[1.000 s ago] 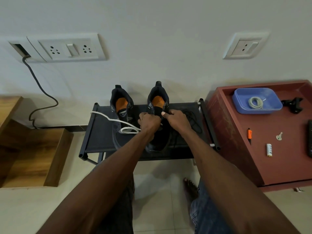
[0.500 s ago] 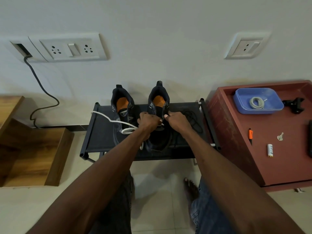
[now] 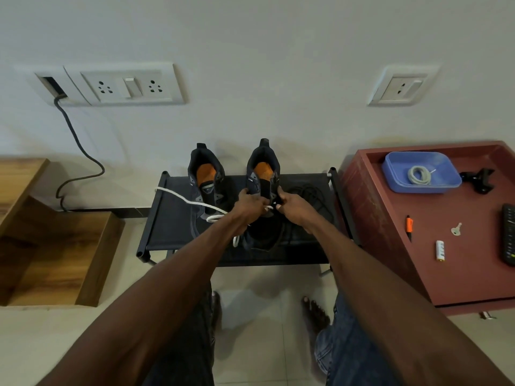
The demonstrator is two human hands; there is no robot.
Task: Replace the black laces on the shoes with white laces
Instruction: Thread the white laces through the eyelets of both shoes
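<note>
Fingers [image 3: 263, 203] of both hands pinch white lace [image 3: 195, 201] at right shoe [image 3: 263, 174]; logo unreadable.

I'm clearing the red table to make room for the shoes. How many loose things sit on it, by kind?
Blue tray holding a coiled cord: 1
Black clip: 1
Orange-and-black pen: 1
Key: 1
White battery pack: 1
Black remote: 1
Total: 6, or 7 with the cord.

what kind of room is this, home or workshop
Most likely a room in a home: a low black shoe rack stands on a tiled floor against a plain wall with switch sockets, and a red side table holds a key.
</note>
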